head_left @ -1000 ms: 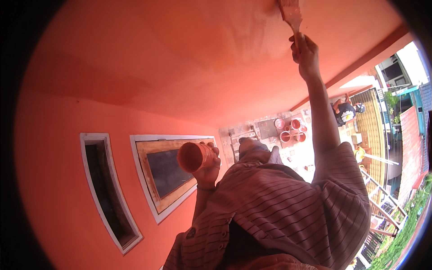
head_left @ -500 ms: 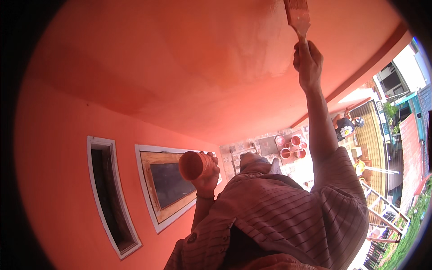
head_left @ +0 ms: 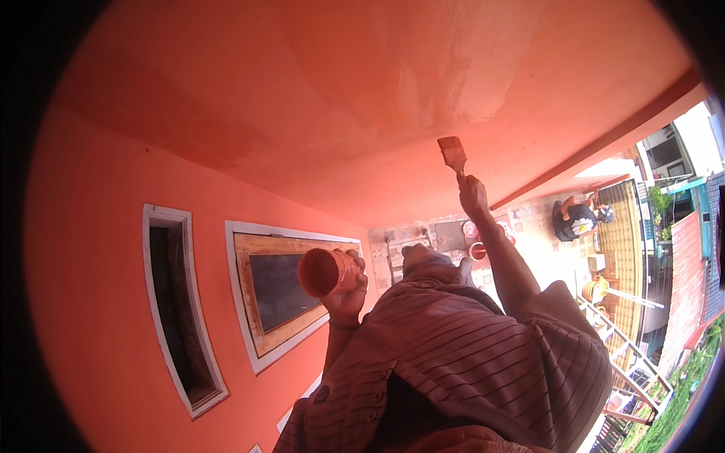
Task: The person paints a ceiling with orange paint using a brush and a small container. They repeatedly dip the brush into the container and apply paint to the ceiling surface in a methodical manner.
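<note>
In my right hand (head_left: 474,198) is a flat paintbrush (head_left: 453,154), gripped by its handle, its bristles coated in reddish-orange paint. The brush is in front of a broad orange painted surface (head_left: 362,98); whether the bristles touch it I cannot tell. Glossy darker streaks mark that surface beyond the brush. My left hand (head_left: 350,296) has its fingers wrapped round an orange paint cup (head_left: 323,273), its open mouth tilted to the left. Paint covers the cup's inside, but how much it holds is hidden.
A wood-framed window (head_left: 283,291) and a narrow dark opening (head_left: 181,309) are set in the orange wall at left. Paint buckets (head_left: 477,251) stand on the floor below. Another person (head_left: 578,220) is at the right, near a ladder (head_left: 630,362) and a yellow container (head_left: 595,290).
My right hand has drawn the paintbrush down and to the left, closer to my body. The left hand still holds the cup in nearly the same place.
</note>
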The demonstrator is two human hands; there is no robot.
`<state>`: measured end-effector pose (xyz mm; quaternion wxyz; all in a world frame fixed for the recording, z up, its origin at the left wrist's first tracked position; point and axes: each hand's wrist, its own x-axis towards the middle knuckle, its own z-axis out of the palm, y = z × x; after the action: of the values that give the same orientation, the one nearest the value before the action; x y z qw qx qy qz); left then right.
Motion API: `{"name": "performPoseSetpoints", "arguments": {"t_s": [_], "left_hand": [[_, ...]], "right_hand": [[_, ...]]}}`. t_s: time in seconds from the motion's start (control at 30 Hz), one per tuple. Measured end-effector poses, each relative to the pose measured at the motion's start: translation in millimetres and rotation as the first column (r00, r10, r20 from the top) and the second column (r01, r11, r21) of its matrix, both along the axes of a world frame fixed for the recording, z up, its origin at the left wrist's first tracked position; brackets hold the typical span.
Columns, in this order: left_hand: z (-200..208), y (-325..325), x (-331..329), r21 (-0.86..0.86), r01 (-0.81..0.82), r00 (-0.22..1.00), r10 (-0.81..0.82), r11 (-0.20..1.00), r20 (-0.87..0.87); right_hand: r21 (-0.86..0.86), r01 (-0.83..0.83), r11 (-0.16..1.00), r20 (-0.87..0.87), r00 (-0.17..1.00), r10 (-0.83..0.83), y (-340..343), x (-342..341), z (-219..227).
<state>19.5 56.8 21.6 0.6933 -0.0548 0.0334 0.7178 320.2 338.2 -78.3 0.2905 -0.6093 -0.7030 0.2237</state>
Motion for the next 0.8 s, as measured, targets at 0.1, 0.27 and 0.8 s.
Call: {"name": "performPoseSetpoints", "arguments": {"t_s": [0.1,0.27,0.8], "left_hand": [[1.0,-0.5,-0.3,0.008,-0.023,1.000,0.023,1.000,0.000],[6.4,3.9,8.2,0.019,-0.003,1.000,0.002,1.000,0.017],[5.9,2.8,10.2,0.005,0.014,0.999,-0.014,1.000,0.031]], "right_hand": [[-0.092,0.109,0.990,-0.217,0.968,-0.127,-1.0,-8.3,52.1],[0.321,0.119,0.940,-0.467,0.883,0.047,52.0,-28.0,195.6],[0.235,-0.018,0.972,-0.179,0.982,0.061,-8.2,-63.7,67.9]]}}
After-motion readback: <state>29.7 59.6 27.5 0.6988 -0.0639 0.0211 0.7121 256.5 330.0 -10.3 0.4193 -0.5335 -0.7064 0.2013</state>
